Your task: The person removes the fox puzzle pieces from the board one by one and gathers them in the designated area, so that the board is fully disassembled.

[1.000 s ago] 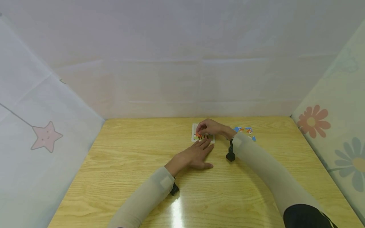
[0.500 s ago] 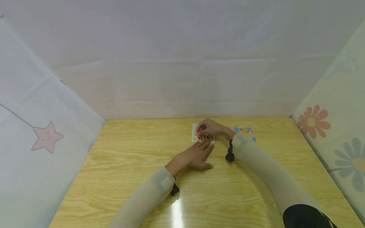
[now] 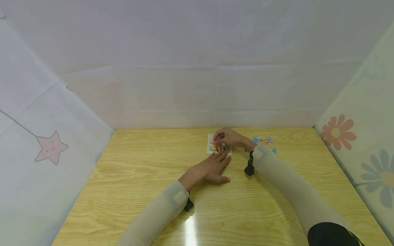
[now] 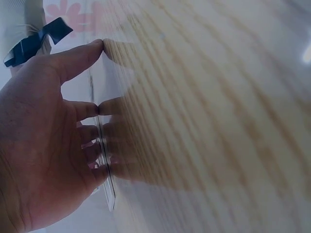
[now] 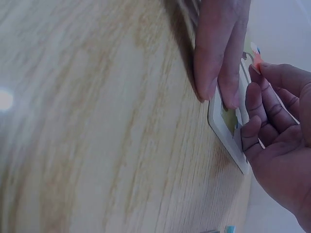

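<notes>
A small puzzle board with a pale frame (image 3: 209, 148) lies near the back of the table, partly hidden by both hands. My left hand (image 3: 209, 170) is spread, its straight fingertips resting on the board's near edge and its thumb on the table. Over the board, my right hand (image 3: 231, 137) pinches a small orange-red puzzle piece (image 5: 257, 60) between thumb and index finger. Its other fingers are loosely curled, the lowest one close to the board's frame (image 5: 228, 138) in the right wrist view. Coloured picture parts show on the board between the hands.
Several loose blue, orange and white puzzle pieces (image 3: 267, 141) lie right of the board, partly behind the right wrist. The wooden table (image 3: 138, 164) meets a pale cloth backdrop (image 3: 169, 92) at the back and printed cloths at the sides.
My right hand has shifted very slightly to the right, with the puzzle piece still pinched. The left hand stays in place on the board's edge.
</notes>
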Available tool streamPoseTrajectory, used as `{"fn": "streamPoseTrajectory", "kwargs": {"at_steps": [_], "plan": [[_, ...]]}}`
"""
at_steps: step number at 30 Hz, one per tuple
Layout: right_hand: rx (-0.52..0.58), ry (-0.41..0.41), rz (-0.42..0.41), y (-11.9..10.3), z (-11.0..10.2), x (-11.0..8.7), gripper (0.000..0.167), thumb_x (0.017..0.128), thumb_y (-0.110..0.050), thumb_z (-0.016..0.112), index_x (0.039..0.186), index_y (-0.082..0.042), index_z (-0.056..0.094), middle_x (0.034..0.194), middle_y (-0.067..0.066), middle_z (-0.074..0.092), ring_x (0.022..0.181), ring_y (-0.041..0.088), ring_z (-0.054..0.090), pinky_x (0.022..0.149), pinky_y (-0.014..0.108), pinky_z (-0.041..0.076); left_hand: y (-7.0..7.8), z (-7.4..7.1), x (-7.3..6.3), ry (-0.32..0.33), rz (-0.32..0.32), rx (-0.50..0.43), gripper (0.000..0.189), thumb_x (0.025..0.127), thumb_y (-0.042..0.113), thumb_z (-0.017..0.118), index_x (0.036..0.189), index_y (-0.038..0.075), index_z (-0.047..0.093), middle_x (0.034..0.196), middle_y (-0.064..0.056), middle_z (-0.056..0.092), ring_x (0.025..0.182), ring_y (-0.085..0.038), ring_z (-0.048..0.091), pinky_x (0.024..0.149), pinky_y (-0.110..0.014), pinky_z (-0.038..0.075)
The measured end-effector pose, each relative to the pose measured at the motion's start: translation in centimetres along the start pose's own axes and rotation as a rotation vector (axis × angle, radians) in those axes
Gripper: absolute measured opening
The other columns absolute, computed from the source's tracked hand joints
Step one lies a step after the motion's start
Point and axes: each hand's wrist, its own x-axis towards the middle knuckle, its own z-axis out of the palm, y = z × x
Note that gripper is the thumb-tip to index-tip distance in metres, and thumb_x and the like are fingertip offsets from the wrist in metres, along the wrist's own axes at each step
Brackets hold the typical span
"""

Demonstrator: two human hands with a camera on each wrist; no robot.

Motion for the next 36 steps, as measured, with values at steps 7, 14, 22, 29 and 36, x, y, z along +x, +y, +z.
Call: {"fn": "streamPoseTrajectory", "kwargs": {"at_steps": [7,14,22,29,36], "plan": [[-0.041,0.049,-0.008,0.0,-0.8,-0.7,0.020,0.105,-0.012,0.068,0.121,-0.001,0.074,0.111,0.009,0.078,0.101,0.025,0.073,0.087,0.042,0.060,0.1,-0.1,0.0,0.011,0.009,0.005,0.094,0.103,0.066,0.054,0.172,0.015,0.015,0.179,-0.010,0.003,0.165,-0.026,0.003,0.133,-0.047,0.013],[0.004,0.077,-0.013,-0.4,-1.7,-1.8,0.024,0.105,-0.011,0.068,0.124,0.004,0.071,0.112,0.014,0.077,0.104,0.030,0.075,0.095,0.052,0.059,0.1,0.0,-0.1,0.019,0.010,-0.001,0.094,0.103,0.066,0.054,0.172,0.014,0.016,0.179,-0.009,0.004,0.165,-0.026,0.002,0.133,-0.047,0.013],[0.055,0.098,-0.005,-0.9,-2.8,-3.5,0.029,0.105,-0.008,0.066,0.129,0.010,0.066,0.115,0.022,0.074,0.103,0.036,0.075,0.100,0.055,0.058,0.2,-0.4,-0.3,0.025,0.010,-0.009,0.094,0.103,0.064,0.055,0.172,0.013,0.016,0.179,-0.011,0.004,0.165,-0.028,0.004,0.133,-0.047,0.013],[0.026,0.121,0.002,-0.7,-3.7,-5.1,0.027,0.106,-0.010,0.065,0.127,0.007,0.068,0.115,0.022,0.073,0.104,0.037,0.073,0.100,0.059,0.057,0.3,-0.6,-0.3,0.013,0.000,-0.020,0.094,0.104,0.064,0.054,0.172,0.013,0.015,0.179,-0.011,0.002,0.165,-0.028,0.003,0.133,-0.046,0.011],[-0.017,0.123,0.000,0.0,-4.6,-6.9,0.026,0.107,-0.012,0.065,0.125,0.004,0.070,0.112,0.017,0.074,0.104,0.037,0.073,0.097,0.060,0.057,0.3,-0.5,-0.3,0.008,-0.001,-0.036,0.093,0.104,0.064,0.054,0.172,0.014,0.014,0.179,-0.010,0.000,0.165,-0.027,0.001,0.133,-0.045,0.009]]}}
